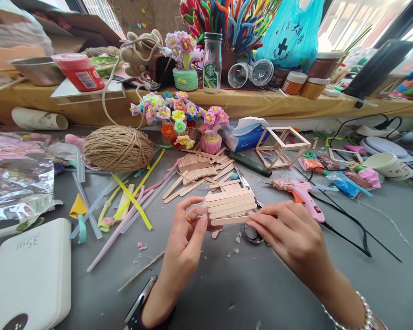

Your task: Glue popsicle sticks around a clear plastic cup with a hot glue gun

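Note:
Several craft sticks lie side by side as a small panel [231, 204], held up over the table's middle. My left hand [189, 233] is closed on the panel's left end, with the thumb in front. Between the thumb and fingers of my right hand [291, 229] is pinched the right end of the lowest craft stick [231, 221], which sits slightly aslant with a gap at its right. Scissors [252, 233] lie beneath, partly hidden by the panel and my right hand. Right of them rests a pink glue gun [301, 195]. A heap of loose craft sticks [196, 169] lies behind the panel.
A twine ball [119, 149] and plastic strips [134, 201] lie left, with a white power bank [30, 275] at front left. An open stick frame [282, 146] stands back right. The glue gun's black cord [351, 220] crosses the right side. A shelf [151, 98] runs behind.

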Available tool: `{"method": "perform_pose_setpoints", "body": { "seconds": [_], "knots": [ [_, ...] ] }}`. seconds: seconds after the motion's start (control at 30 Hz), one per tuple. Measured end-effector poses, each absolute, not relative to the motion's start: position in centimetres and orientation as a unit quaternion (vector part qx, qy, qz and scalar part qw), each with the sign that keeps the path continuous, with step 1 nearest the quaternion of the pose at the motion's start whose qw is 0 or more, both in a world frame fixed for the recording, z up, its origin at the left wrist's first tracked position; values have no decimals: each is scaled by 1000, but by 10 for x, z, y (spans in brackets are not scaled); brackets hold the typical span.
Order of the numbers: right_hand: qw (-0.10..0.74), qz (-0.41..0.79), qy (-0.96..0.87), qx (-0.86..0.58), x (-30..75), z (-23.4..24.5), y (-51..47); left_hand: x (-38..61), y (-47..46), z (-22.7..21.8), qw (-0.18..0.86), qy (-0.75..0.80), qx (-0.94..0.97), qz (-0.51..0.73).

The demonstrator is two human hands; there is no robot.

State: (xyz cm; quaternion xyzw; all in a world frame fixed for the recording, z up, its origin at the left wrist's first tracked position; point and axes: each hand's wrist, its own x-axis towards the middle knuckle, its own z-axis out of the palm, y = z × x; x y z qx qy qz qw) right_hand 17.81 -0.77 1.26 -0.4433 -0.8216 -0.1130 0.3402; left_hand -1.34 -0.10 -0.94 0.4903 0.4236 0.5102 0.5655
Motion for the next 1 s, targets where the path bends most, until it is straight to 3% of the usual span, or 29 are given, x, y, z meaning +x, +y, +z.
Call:
{"method": "perform_pose_setpoints", "body": {
  "seconds": [0.53,1.0],
  "knots": [
    [349,-133,-821,-432,177,14,-9,-7,-6,-5,523,454,464,552],
    [358,-125,-815,-438,174,13,-10,-9,-2,-14,561,433,497,501]
  ]
}}
